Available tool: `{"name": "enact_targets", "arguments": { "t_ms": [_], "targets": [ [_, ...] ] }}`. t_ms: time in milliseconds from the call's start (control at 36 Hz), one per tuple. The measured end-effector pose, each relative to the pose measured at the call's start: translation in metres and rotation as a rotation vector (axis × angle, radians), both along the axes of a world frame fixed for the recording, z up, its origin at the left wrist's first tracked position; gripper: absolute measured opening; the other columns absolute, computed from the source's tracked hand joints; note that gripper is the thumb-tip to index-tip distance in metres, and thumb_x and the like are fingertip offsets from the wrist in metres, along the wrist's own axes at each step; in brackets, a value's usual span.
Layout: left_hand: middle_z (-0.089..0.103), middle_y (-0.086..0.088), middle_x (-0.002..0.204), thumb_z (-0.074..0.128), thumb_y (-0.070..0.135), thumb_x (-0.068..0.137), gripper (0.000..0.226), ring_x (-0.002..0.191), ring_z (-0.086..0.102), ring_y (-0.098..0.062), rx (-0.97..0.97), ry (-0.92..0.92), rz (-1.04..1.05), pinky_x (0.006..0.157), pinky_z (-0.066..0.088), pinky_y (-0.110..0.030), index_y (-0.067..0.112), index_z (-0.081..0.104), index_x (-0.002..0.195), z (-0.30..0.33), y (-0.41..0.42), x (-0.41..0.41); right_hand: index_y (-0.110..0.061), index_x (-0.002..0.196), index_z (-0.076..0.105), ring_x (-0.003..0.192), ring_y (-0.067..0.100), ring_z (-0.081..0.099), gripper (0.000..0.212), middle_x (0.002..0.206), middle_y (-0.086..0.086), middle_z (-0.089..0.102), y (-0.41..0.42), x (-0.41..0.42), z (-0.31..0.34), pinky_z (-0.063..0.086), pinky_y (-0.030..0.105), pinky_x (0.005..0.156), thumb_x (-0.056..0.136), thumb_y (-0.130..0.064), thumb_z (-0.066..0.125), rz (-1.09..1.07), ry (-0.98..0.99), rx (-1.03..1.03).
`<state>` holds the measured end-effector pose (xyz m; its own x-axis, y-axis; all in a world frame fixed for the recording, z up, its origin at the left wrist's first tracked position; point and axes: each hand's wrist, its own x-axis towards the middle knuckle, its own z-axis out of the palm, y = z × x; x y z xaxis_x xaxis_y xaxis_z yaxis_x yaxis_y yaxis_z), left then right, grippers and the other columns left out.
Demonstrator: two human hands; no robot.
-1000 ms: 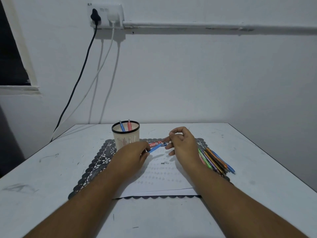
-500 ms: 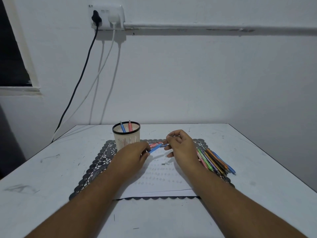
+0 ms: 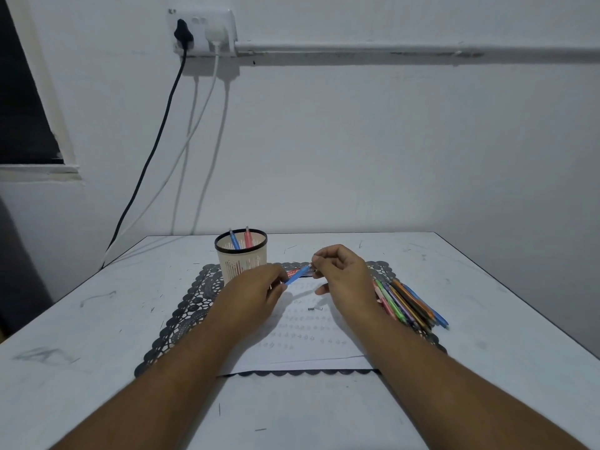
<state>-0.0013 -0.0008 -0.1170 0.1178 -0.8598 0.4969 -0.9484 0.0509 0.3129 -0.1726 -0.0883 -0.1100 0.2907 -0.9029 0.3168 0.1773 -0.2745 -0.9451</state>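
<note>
White walls close in behind a scuffed white table (image 3: 97, 319), where a black lace placemat (image 3: 188, 306) carries a white printed sheet of paper (image 3: 302, 352). Seen from the head, we hold a slim blue plastic pen (image 3: 297, 275) slanted over the far end of the sheet: our left hand (image 3: 253, 297) pinches its lower end and our right hand (image 3: 344, 277) pinches its upper tip, fingers curled. A cream mesh pen cup with a black rim (image 3: 242, 258) stands just behind the left hand, and a bundle of coloured pens (image 3: 409, 303) lies beside our right wrist
</note>
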Motion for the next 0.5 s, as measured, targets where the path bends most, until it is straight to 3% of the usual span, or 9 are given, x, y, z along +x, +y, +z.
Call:
{"name": "enact_targets", "arguments": {
  "t_ms": [111, 194, 389, 500],
  "targets": [
    [0.065, 0.014, 0.092, 0.057, 0.027, 0.101, 0.011, 0.084, 0.058, -0.009, -0.016, 0.014, 0.007, 0.075, 0.051, -0.036, 0.030, 0.064, 0.108, -0.0006, -0.0003, 0.0018, -0.014, 0.091, 0.073, 0.077, 0.014, 0.071, 0.010, 0.084, 0.002, 0.076, 0.0025, -0.0014, -0.0007, 0.055, 0.035, 0.057, 0.099, -0.013, 0.067, -0.028, 0.121, -0.097],
    [0.066, 0.013, 0.094, 0.057, 0.027, 0.101, 0.011, 0.086, 0.059, -0.008, -0.019, 0.023, 0.018, 0.075, 0.052, -0.036, 0.031, 0.064, 0.108, -0.0016, -0.0001, 0.0012, -0.018, 0.089, 0.073, 0.084, 0.017, 0.073, 0.014, 0.085, 0.002, 0.076, 0.0017, -0.0011, -0.0015, 0.053, 0.027, 0.057, 0.100, -0.015, 0.066, -0.043, 0.161, -0.157],
    [0.068, 0.011, 0.098, 0.057, 0.026, 0.102, 0.014, 0.088, 0.059, -0.010, -0.022, 0.025, 0.014, 0.078, 0.052, -0.038, 0.027, 0.065, 0.112, 0.0013, 0.0014, 0.0009, -0.027, 0.090, 0.076, 0.079, 0.006, 0.071, 0.015, 0.082, -0.010, 0.076, -0.0060, -0.0017, -0.0047, 0.057, 0.030, 0.068, 0.100, -0.026, 0.065, -0.077, 0.324, -0.317],
    [0.069, 0.010, 0.099, 0.058, 0.025, 0.101, 0.015, 0.089, 0.060, -0.009, -0.035, 0.048, 0.015, 0.078, 0.052, -0.035, 0.026, 0.066, 0.113, 0.0021, 0.0024, 0.0013, -0.025, 0.089, 0.078, 0.057, 0.002, 0.058, 0.018, 0.070, -0.012, 0.071, -0.0062, -0.0047, -0.0023, 0.041, 0.020, 0.051, 0.100, -0.028, 0.064, -0.085, 0.421, -0.370]
  ]
}}
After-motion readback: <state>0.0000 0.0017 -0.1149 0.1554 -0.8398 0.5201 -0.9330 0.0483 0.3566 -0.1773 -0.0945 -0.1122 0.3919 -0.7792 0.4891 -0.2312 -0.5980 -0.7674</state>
